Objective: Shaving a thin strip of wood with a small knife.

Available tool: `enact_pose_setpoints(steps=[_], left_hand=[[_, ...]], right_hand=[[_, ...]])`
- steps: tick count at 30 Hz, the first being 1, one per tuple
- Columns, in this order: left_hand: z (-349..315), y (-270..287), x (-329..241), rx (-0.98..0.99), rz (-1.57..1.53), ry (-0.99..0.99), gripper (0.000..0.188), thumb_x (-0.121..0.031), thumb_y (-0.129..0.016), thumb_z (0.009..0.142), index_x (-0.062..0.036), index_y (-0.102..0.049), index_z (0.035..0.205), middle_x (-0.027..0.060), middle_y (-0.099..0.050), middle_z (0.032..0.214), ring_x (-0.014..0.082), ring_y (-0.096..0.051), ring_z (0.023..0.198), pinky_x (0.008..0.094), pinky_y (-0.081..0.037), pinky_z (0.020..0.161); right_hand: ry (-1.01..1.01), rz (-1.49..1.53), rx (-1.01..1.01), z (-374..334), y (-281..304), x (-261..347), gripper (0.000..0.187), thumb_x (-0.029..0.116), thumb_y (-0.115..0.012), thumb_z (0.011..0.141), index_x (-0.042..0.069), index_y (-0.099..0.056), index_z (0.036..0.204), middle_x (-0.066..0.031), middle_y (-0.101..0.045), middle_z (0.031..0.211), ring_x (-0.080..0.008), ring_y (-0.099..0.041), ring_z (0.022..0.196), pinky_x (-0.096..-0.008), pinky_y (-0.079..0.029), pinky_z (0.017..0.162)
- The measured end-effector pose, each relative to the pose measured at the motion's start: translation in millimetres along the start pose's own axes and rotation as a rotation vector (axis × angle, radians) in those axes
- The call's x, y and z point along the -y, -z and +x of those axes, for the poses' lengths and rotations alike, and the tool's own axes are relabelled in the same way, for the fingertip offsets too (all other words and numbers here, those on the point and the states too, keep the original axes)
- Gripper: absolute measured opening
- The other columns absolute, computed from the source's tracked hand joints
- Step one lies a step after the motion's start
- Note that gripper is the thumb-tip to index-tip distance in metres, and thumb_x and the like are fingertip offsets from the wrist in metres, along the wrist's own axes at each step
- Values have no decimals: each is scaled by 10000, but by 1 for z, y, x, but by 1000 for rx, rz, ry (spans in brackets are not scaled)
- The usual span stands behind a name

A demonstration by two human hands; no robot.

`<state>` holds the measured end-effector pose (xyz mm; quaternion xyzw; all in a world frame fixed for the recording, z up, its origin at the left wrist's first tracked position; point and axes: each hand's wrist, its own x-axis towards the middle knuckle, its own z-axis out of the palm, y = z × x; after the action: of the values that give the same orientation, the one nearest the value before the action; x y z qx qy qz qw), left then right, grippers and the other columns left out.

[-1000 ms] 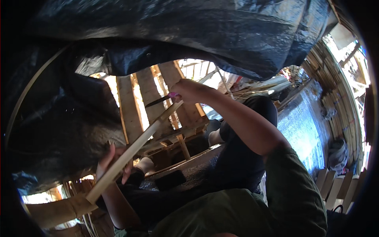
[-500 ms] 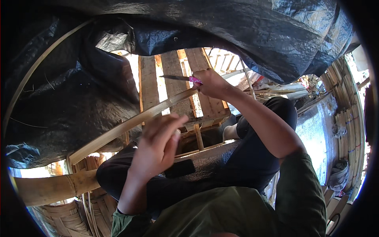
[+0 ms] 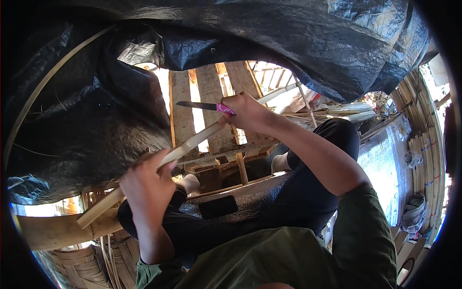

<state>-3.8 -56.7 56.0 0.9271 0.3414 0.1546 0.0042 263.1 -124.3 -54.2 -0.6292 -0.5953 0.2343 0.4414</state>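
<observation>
A long pale bamboo strip [image 3: 195,140] slants from the lower left up to the right across my lap. My left hand [image 3: 148,185] is wrapped round its lower part, a little blurred. My right hand [image 3: 244,111] is closed on a knife [image 3: 225,109] with a pink patterned handle. The knife's dark blade points left, above the strip and apart from it. Under my right hand the strip passes on toward the upper right; whether those fingers also grip it is hidden.
Wooden planks [image 3: 210,82] with gaps lie ahead. Black plastic sheeting [image 3: 86,130] hangs left and overhead. A black flat rectangular object [image 3: 219,207] rests between my legs. A thick bamboo pole [image 3: 62,232] is at left. More bamboo strips [image 3: 423,154] stand at right.
My left hand has moved down and left and closed round the strip. The strip's lower end has shifted down. My right hand has drawn slightly left and down with the knife.
</observation>
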Motion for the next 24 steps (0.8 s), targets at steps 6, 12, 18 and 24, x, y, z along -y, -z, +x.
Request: enact_pose_setpoints(steps=[6,12,18,24], left_hand=[[-1,66,26,-150,9,66,284,-193,-777,721,-152,-763,1002,85,-720,823,265,-683,703,360,-488,634],[-14,122,33,-280,-24,146,663,-29,-713,585,-167,-684,1233,44,-546,617,125,-484,567,316,-407,582],[-20,131,20,-285,13,120,631,-5,-714,587,-145,-703,1202,64,-579,656,146,-530,593,322,-431,608],[-26,118,17,-266,-59,37,520,-3,-726,599,-83,-731,1113,130,-632,731,226,-591,641,351,-446,638]], right_hand=[[39,-148,-94,1,6,10,91,-13,-654,837,-32,-580,886,-214,-643,780,-311,-701,753,-397,-521,638],[-23,-314,-65,-2,24,1,110,30,-612,860,-26,-625,954,-213,-670,842,-360,-686,811,-434,-522,700],[8,-297,-58,-8,40,13,118,6,-615,856,-18,-628,971,-226,-662,849,-367,-678,806,-431,-514,679],[-6,-479,-156,-28,65,11,160,-33,-601,805,-5,-639,959,-232,-646,819,-407,-656,819,-457,-507,681]])
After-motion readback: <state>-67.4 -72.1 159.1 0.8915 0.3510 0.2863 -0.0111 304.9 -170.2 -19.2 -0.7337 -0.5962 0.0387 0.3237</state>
